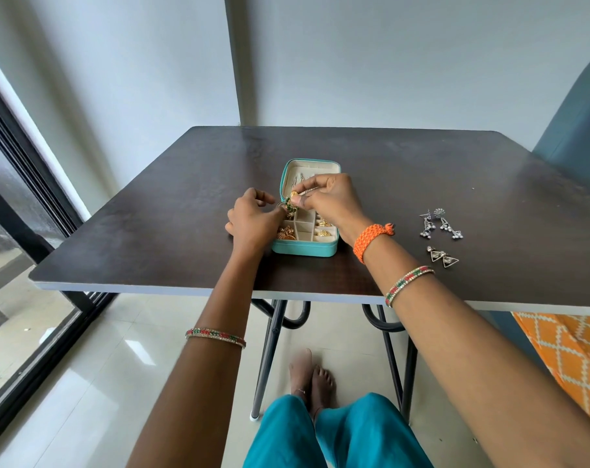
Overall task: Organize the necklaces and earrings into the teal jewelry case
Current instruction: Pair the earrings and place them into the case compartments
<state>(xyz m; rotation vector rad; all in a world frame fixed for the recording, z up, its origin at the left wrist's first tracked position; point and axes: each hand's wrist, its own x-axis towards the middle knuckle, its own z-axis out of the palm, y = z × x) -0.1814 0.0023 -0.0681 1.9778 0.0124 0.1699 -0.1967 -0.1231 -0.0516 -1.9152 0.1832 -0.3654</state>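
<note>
1. Open teal jewelry case at the frame's centre on the dark table, lid up, gold pieces in its compartments.
2. Right hand above the case, fingertips pinching a gold earring with green beads.
3. Left hand at the case's left edge, fingers curled, touching the same earring.
4. Silver dangling earrings and triangular earrings at centre right, well apart from the case.

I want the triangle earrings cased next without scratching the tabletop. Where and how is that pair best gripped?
A judgement: pinch each of the triangle earrings by its small round stud top, coming from above with the right hand. They lie flat on the table, so the thin frames offer little edge, while the stud looks slightly raised.
</note>
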